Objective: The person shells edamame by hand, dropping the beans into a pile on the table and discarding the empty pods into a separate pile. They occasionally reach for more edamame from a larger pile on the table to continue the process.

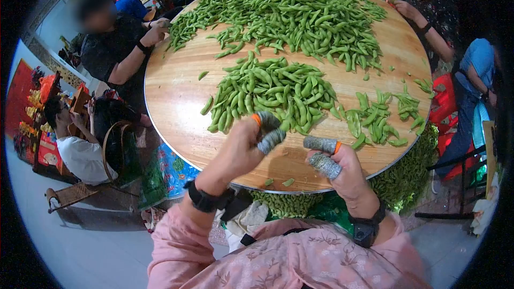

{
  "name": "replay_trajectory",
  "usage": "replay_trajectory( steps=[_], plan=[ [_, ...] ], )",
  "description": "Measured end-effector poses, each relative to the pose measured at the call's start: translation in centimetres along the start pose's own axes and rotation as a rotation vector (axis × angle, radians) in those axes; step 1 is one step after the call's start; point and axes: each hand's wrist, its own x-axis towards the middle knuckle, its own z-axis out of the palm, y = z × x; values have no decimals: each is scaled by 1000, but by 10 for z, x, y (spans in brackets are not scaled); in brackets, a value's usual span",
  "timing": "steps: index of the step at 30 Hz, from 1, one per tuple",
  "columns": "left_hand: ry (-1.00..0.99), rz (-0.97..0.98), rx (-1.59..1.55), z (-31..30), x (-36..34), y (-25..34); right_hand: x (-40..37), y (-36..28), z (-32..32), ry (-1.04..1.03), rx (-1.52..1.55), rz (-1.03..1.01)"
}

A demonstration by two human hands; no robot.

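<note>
Grey wraps cover the thumb and index finger of both hands, with an orange band on each hand. My left hand point(241, 147) is closed in a pinch at the near edge of the smaller pile of green pods point(267, 88), a pod between its fingertips. To its right, over the table's near edge, my right hand point(345, 168) has thumb and index finger drawn close together; anything between them is too small to make out. A loose group of flatter pods point(375, 120) lies right of the small pile.
A large pod heap point(289, 10) covers the far side of the round wooden table point(176, 91). People sit at its left and right. Sacks of pods point(404, 174) stand below the near edge. Red stools point(443, 99) are at the right.
</note>
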Motion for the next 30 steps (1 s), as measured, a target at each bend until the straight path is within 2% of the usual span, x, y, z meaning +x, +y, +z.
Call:
replay_trajectory(
  steps=[5,11,14,16,19,25,27,28,30],
  plan=[
    [-30,-198,-496,34,-35,6,-2,-1,8,-72,89,57],
    [-34,-190,-485,44,-49,11,-10,-10,12,-60,141,107],
    [-32,-175,-432,46,-51,8,-11,-5,8,-117,70,125],
    [-33,-159,-398,46,-52,8,-10,-4,12,-69,34,67],
    [-33,-166,-385,47,-52,7,-12,-6,12,-65,25,89],
    [-22,-197,-517,51,-54,6,-10,9,8,-24,-54,18],
    [19,-34,28,53,-56,8,-10,5,7,-10,-59,2],
    [19,-36,28,53,-56,8,-11,4,7,2,-65,-11],
    [67,245,584,52,-54,10,-10,3,8,-19,-84,-13]
  ],
)
